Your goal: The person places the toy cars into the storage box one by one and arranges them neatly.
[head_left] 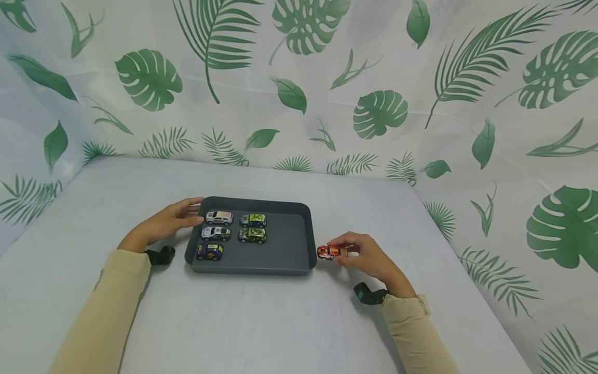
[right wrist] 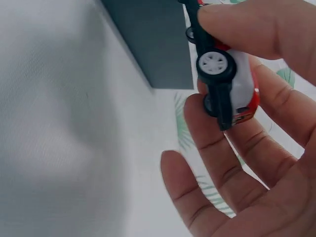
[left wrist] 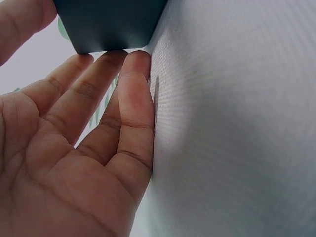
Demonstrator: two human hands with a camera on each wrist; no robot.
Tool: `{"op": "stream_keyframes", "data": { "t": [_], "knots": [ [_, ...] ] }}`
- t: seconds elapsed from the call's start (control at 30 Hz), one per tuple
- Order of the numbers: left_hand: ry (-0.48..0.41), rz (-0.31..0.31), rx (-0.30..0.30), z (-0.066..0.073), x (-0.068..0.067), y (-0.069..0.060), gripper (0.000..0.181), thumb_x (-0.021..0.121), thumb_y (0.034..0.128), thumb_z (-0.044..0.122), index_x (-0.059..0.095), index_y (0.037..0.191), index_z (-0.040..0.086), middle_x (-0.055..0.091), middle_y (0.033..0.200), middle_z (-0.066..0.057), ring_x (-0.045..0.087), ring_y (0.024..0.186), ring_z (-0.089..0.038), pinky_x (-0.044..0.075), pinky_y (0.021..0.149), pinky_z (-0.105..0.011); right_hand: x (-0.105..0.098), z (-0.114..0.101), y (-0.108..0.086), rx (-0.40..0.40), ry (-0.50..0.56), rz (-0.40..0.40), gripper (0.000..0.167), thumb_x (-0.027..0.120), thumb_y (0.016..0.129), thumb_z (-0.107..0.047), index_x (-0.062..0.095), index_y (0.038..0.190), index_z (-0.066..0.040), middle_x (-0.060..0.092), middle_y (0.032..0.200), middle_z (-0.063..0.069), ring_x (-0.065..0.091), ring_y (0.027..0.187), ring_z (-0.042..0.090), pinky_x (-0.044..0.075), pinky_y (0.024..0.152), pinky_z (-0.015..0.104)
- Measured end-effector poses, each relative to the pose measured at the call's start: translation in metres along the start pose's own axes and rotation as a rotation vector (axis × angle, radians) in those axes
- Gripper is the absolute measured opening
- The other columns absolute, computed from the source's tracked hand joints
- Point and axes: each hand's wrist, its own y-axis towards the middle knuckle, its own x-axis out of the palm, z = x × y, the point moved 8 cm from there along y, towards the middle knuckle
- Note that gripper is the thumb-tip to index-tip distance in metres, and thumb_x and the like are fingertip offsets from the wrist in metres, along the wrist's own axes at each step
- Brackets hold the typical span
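My right hand (head_left: 366,254) pinches a red toy car (head_left: 329,252) between thumb and fingers, just off the right side of a dark grey tray (head_left: 289,265). White-spoked wheels and the dark underside of that car (right wrist: 216,69) show in the right wrist view. At the tray's left side, my left hand (head_left: 170,222) touches the outer wall with nearly straight fingers, its thumb by the rim. In the tray's left column are two white toy cars (head_left: 219,217) and a purple one (head_left: 209,252). Beside them stand two green-patterned toy cars (head_left: 253,235).
A pale cloth covers the table (head_left: 261,322). Behind it and along the right hangs a white curtain (head_left: 327,114) printed with green leaves. Dark wrist cameras (head_left: 370,295) jut out beside both cuffs.
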Motion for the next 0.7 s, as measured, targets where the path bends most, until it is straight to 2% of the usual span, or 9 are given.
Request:
{"op": "stream_keyframes", "data": {
  "t": [0.13,0.33,0.5,0.7],
  "knots": [
    [0.004,-0.001,0.001,0.001,0.0,0.0,0.081,0.064,0.1111,0.028,0.018,0.17,-0.003,0.027,0.168,-0.039,0.026,0.156,-0.058,0.029,0.122,-0.074,0.0,-0.003,0.002,-0.012,-0.006,0.021,0.031,0.082,0.092,0.0,0.076,0.123,0.004,0.076,0.117,0.013,0.063,0.095,0.014,0.057,0.098,0.032],
    [0.001,-0.003,0.001,0.001,0.0,-0.001,0.081,0.063,0.1114,0.028,0.018,0.17,-0.003,0.026,0.169,-0.039,0.026,0.156,-0.058,0.029,0.122,-0.074,0.004,-0.009,0.007,-0.035,0.037,0.017,0.031,0.081,0.093,0.002,0.076,0.124,0.005,0.075,0.116,0.015,0.063,0.092,0.015,0.056,0.093,0.026],
    [0.002,-0.003,0.0,0.001,0.001,-0.001,0.081,0.063,0.1113,0.029,0.018,0.17,-0.003,0.025,0.169,-0.04,0.025,0.156,-0.058,0.028,0.122,-0.074,0.008,-0.015,0.011,-0.061,0.063,0.007,0.031,0.081,0.093,0.002,0.075,0.123,0.006,0.074,0.115,0.015,0.062,0.092,0.016,0.055,0.089,0.026],
    [-0.004,-0.006,0.005,0.001,0.001,0.0,0.081,0.063,0.1113,0.029,0.018,0.17,-0.004,0.024,0.169,-0.04,0.025,0.157,-0.058,0.028,0.122,-0.074,0.013,-0.018,0.017,-0.078,0.062,0.006,0.031,0.081,0.093,0.004,0.075,0.124,0.006,0.075,0.115,0.015,0.061,0.092,0.016,0.056,0.089,0.027]
  ]
}}
